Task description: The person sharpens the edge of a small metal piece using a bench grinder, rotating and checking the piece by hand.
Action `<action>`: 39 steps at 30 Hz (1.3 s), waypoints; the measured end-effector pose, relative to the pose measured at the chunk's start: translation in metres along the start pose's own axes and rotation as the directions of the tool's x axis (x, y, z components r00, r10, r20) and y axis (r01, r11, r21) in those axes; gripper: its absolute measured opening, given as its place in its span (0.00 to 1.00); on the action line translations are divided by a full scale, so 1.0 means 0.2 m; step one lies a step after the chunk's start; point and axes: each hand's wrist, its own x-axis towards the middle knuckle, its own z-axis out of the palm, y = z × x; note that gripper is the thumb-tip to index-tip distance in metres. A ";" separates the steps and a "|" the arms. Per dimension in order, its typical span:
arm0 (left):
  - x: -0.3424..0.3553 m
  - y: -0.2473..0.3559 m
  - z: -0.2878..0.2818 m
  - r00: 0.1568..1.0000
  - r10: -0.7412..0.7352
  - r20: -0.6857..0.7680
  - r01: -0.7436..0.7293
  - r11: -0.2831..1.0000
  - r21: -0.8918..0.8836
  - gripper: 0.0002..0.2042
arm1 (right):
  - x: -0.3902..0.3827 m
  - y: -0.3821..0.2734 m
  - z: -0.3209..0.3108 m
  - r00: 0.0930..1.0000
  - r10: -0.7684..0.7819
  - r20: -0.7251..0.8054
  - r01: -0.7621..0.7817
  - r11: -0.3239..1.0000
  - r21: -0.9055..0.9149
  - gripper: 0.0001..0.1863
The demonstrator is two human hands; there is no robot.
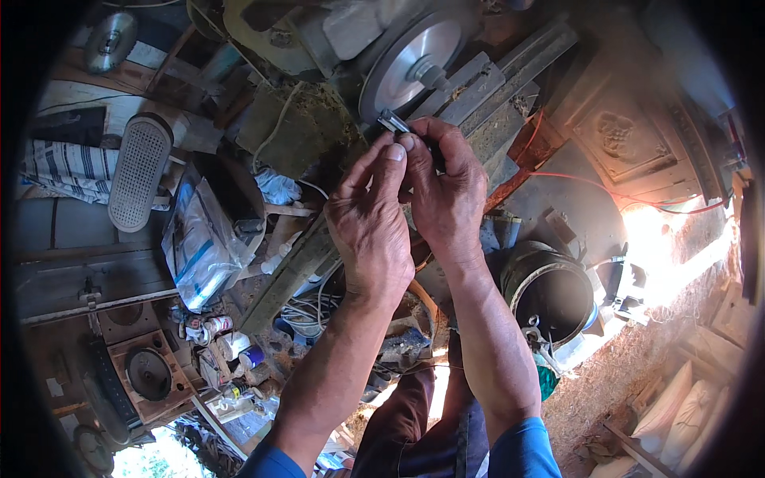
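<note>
1. At bottom centre: blue sleeves (522, 450), bare forearms running up and inward, dark trousers (398, 442) between them.
2. Left hand (373, 219): back of hand toward camera, wrist bent slightly, thumb extended up, fingers curled behind it. Narrow pinch.
3. Right hand (450, 183): right up against the left, thumb tip next to left thumb tip, index bent over from the right. Also a narrow pinch.
4. Small metal piece (392, 121): shiny, held between the fingertips of both hands, lower end covered by thumbs and fingers, upper end poking out up-left beyond them. Exact share of grip per hand: can't tell.
5. Labels: small containers (251, 356) lower left carry coloured print, too small to make out. Clear plastic bag (203, 247) above them has a blue stripe.
6. Round metal disc (410, 68) on a shaft, just beyond the piece; its lower rim is very near the piece's tip. Touching or not: can't tell.
7. Machine rails (510, 80) run diagonally, up and right of the hands, dusty.
8. Right side: open dark drum (554, 299) lying with its mouth toward camera; farther up, carved wooden panel (621, 139), red cable (570, 177) below it.
</note>
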 end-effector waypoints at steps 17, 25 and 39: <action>0.00 0.01 0.02 1.000 0.000 -0.020 0.000 1.000 -0.030 0.14 | 0.03 -0.04 -0.03 0.987 -0.160 -0.004 0.159 0.982 -0.107 0.08; 0.00 0.00 0.01 0.999 -0.004 -0.033 0.003 1.000 -0.025 0.14 | 0.02 -0.03 -0.03 0.990 -0.140 -0.013 0.138 0.985 -0.107 0.09; 0.00 -0.01 0.01 1.000 -0.006 -0.020 0.005 0.999 -0.036 0.13 | 0.01 -0.04 -0.03 0.992 -0.125 -0.012 0.123 0.989 -0.083 0.09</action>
